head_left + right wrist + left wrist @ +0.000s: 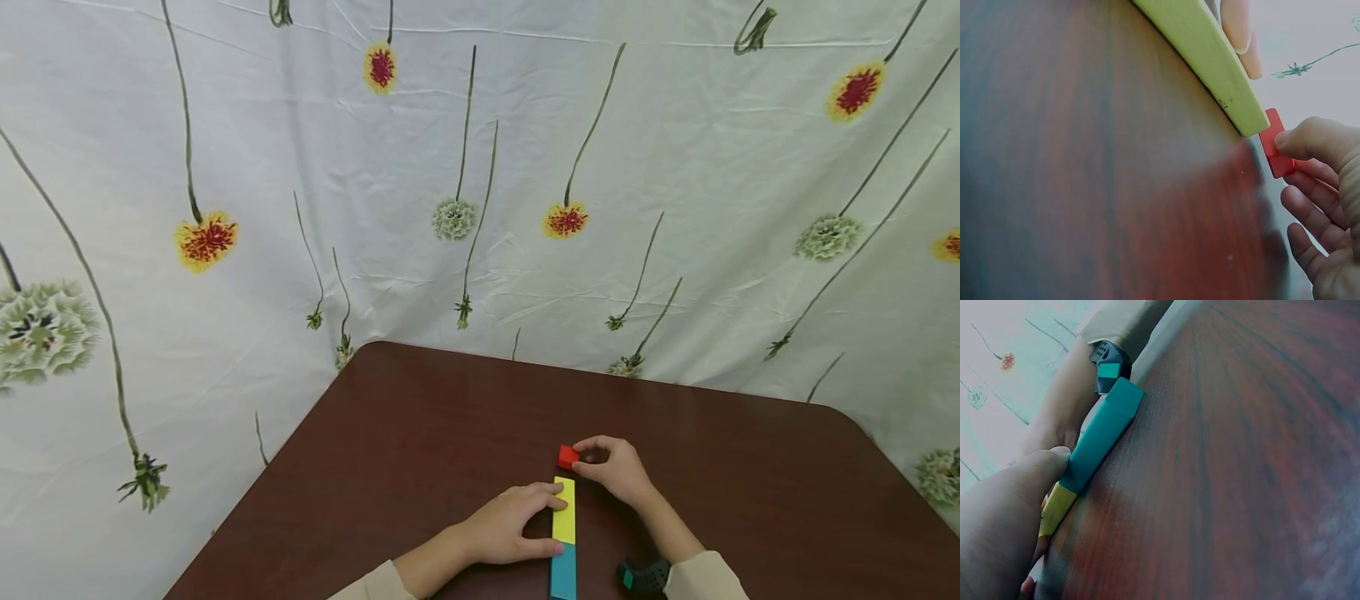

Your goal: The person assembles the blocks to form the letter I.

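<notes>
A yellow block (pixel 564 521) and a blue block (pixel 563 573) lie end to end in a line on the table. My left hand (pixel 513 523) rests over them from the left, fingers spread, with fingertips on the yellow block and the thumb at the blue block near the joint. In the left wrist view the thumb touches the side of the blue block (pixel 1100 440). Just past the yellow block's far end, my right hand (pixel 617 468) pinches a small red block (pixel 567 457) between thumb and fingers. The right wrist view shows the thumb on the red block's (pixel 1270 134) face.
The dark brown wooden table (pixel 420 425) has rounded far corners. Behind it hangs a pale curtain (pixel 420 167) printed with flowers and dandelions. A dark wrist device (pixel 643 577) with a teal square sits at my right wrist, beside the blue block.
</notes>
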Available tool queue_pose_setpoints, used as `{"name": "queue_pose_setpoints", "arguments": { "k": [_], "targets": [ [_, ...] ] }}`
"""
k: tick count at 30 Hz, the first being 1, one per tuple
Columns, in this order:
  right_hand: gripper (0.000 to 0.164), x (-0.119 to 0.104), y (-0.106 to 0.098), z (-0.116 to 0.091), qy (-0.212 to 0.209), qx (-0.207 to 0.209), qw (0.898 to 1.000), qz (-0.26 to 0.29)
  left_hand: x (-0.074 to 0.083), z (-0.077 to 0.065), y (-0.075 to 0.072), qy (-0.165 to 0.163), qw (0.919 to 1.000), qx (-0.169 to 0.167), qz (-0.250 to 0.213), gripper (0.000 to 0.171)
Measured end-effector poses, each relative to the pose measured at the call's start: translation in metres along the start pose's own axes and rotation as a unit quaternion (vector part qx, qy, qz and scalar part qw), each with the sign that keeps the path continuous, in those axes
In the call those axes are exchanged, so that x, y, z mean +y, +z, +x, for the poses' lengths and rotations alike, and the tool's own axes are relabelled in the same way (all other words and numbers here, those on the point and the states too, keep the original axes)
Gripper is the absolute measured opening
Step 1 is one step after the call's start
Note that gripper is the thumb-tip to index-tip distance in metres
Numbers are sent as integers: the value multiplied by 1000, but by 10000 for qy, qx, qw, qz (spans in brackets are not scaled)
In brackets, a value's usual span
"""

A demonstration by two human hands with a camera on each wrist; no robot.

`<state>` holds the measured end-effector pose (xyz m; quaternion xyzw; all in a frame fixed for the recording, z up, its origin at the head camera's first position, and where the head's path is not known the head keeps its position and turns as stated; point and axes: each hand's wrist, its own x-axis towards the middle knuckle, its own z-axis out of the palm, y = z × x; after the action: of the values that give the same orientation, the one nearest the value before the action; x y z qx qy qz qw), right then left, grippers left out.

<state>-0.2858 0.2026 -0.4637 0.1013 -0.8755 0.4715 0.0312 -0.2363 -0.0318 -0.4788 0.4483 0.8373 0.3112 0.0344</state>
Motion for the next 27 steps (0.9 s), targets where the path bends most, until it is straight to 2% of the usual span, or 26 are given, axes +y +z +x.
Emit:
{"name": "queue_pose_setpoints", "arguments": {
  "k": [27],
  "targets": [
    [20,7,9,-6,-396,56,9988,291,1,-1,-1,25,10000,30,-41,48]
  ]
}}
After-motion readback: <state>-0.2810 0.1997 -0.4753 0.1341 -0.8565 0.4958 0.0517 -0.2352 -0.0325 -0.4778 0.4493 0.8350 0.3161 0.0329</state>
